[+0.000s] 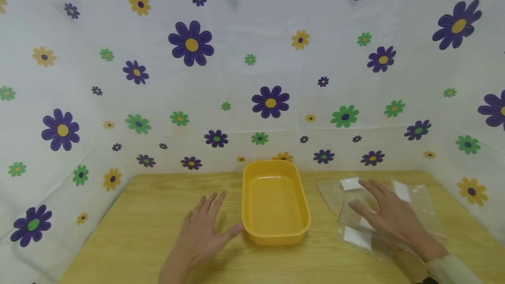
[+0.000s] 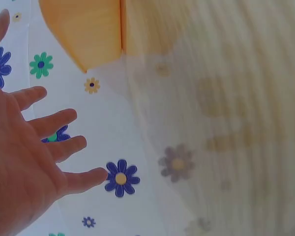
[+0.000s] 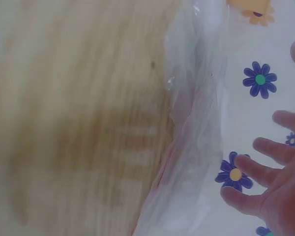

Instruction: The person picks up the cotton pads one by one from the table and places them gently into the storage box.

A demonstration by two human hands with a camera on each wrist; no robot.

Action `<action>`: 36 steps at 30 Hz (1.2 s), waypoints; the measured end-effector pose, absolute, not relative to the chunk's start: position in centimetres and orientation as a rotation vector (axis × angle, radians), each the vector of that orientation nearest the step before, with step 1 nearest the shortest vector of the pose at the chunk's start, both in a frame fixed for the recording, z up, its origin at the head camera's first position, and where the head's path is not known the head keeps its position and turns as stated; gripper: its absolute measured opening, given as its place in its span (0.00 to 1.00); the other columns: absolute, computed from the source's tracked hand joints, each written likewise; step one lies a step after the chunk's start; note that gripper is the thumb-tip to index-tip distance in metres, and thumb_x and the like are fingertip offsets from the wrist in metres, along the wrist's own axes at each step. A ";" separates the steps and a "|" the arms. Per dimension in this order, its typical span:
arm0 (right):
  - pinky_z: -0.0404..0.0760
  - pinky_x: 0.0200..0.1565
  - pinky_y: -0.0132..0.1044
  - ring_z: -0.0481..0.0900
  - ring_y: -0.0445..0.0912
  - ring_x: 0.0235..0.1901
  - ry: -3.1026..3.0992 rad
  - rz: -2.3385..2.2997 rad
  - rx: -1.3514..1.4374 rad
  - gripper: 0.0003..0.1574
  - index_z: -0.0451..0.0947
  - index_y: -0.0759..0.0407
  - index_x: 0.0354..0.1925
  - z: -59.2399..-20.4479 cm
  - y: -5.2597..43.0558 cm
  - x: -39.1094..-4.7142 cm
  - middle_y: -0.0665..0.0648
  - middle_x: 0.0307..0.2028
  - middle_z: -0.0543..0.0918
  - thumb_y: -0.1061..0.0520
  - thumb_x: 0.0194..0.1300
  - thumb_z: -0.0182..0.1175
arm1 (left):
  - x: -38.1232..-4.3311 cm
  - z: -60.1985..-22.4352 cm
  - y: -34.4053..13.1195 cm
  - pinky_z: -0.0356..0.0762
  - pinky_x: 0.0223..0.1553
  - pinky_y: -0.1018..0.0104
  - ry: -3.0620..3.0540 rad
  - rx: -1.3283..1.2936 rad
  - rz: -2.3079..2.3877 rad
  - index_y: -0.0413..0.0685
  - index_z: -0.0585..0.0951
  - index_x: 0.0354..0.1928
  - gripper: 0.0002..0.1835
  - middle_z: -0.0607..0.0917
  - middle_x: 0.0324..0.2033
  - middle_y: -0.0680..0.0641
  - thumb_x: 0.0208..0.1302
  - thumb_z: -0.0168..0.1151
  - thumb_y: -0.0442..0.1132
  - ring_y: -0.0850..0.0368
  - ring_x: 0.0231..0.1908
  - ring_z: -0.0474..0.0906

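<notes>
So the bags are over at the lower right of the frame, a loose overlapping spread on the table. Right hand is above them, fingers apart, not clamped on anything; can't tell if a fingertip is touching plastic. They look like thin clear film, so I'd guess super light, floppy and kinda slick, the type that slide over each other or cling so you pick up two by accident. The white patches on them could be a bit stiffer, but I can't tell if they're labels or something inside. I'd pinch one at a free corner or along the edge with the red line, since flat film in the middle gives you nothing to grab.

The tub sits right of center, lower half of the frame, nothing in it that I can see. Smooth plastic by the look of it, so stiff, light, not fragile, maybe slidey on wood. Rim's the obvious hold, one hand per long side. Left hand is just beside it, fingers spread, gripping nothing; whether the thumb touches the rim, can't say.
</notes>
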State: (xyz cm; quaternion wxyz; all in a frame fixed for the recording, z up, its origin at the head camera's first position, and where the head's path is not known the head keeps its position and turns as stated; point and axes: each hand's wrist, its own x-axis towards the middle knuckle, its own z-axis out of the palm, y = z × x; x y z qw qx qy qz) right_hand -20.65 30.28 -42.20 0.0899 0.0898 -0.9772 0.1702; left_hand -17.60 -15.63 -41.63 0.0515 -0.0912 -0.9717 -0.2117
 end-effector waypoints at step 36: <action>0.68 0.63 0.75 0.71 0.73 0.65 -2.902 0.814 0.443 0.34 0.78 0.59 0.64 -44.6 28.5 -26.8 0.70 0.65 0.78 0.42 0.68 0.67 | -21.3 -42.1 -11.0 0.61 0.73 0.32 -3.207 -0.368 -0.944 0.56 0.35 0.83 0.75 0.59 0.80 0.39 0.45 0.64 0.83 0.37 0.76 0.62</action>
